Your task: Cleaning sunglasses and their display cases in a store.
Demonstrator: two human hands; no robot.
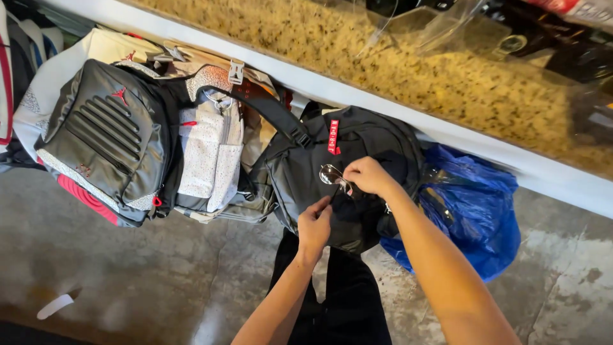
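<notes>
The left hand is pinching the fabric of the black backpack, fingers clenched on it, just below the right fingers. The right hand is grasping a clear plastic tag against the bag's front. Judging by this, keeping the fabric taut should steady the tag, with the 2 hands working close together.

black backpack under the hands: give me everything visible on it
The black backpack looks like matte woven fabric, with a red tag near its top and a clear plastic piece on the front. It leans against the white counter base. The left hand and right hand pinch its front. A blue plastic bag adjoins it.
</notes>
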